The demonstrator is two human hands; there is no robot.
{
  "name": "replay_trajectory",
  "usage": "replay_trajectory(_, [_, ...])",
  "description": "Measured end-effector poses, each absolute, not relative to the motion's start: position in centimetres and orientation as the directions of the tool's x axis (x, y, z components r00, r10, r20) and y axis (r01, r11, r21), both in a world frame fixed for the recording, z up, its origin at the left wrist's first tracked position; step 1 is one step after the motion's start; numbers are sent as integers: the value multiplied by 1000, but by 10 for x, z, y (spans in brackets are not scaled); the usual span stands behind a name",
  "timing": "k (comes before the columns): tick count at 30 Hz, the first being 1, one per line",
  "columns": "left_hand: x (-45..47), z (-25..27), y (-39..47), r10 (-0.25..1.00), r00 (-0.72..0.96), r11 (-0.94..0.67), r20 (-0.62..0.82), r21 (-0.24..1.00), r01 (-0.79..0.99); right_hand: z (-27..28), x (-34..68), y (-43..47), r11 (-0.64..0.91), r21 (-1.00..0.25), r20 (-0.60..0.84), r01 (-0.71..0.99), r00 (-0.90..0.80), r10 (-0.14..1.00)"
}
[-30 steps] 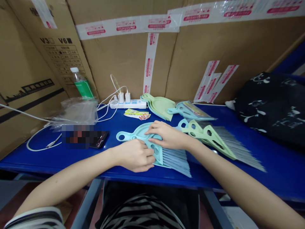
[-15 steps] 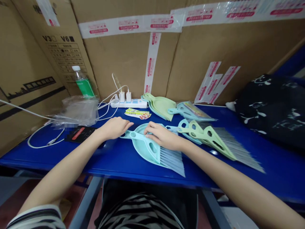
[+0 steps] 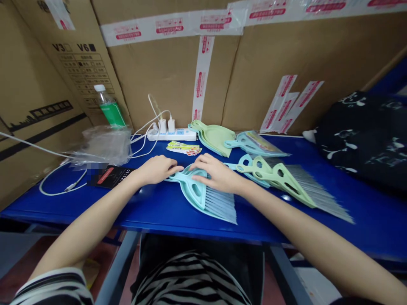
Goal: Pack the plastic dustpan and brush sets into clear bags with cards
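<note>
Cardboard (image 3: 171,80) is standing along the back, taped across with white and red strips. Blue table (image 3: 140,216) is running full width below it. Black patterned bag (image 3: 359,148) is sitting at far right. Green brush (image 3: 274,180) is lying right of centre, bristles pointing right, partly covering a second light-blue tool (image 3: 233,166).

Light-blue dustpan (image 3: 188,195) is lying flat near the front edge, centre, handle pointing left; light-blue brush (image 3: 218,202) is resting on top, bristles sticking out past the pan at right. Clear plastic (image 3: 104,146) is bunching up at left. Green dustpan (image 3: 218,137) is lying at the back over a bluish one, packaged blue brush (image 3: 248,145) just beside it.

Right hand (image 3: 218,173) is covering the pan's far side and part of the brush, thumb and forefinger spreading apart; can't tell if gripping. Left hand (image 3: 155,169) is hiding the handle end, fingers curling, thumb reaching right over it; can't tell if pinching.

Power strip (image 3: 181,135) is lying against the cardboard, bottle (image 3: 112,113) standing left of it. Phone (image 3: 122,176) is lying partly behind the left wrist. Yellow-green label (image 3: 182,148) is lying before the strip.
</note>
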State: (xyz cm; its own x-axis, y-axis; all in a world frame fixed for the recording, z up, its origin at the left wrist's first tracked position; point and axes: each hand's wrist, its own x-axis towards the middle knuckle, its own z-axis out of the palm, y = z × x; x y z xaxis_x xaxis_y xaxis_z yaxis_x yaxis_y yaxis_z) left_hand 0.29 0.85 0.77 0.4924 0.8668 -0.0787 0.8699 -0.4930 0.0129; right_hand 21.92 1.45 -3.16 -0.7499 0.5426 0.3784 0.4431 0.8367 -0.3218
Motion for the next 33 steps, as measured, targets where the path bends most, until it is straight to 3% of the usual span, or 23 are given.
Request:
replay_trajectory(5, [-3, 8, 15, 827, 546, -529, -135, 142, 837, -27, 235, 20, 877, -238, 321, 418, -818, 478])
replay_trajectory(11, [-12, 2, 25, 717, 689, -615, -110, 368, 698, -32, 231, 19, 863, -206, 314, 461, -805, 504])
replay_trajectory(21, [-16, 6, 25, 676, 711, -597, -193, 421, 682, -28, 239, 19, 800, -259, 46, 541, -821, 570])
replay_trajectory(33, [-12, -3, 29, 628, 706, -397, -326, 647, 651, -30, 240, 18, 790, -276, 49, 547, -813, 580])
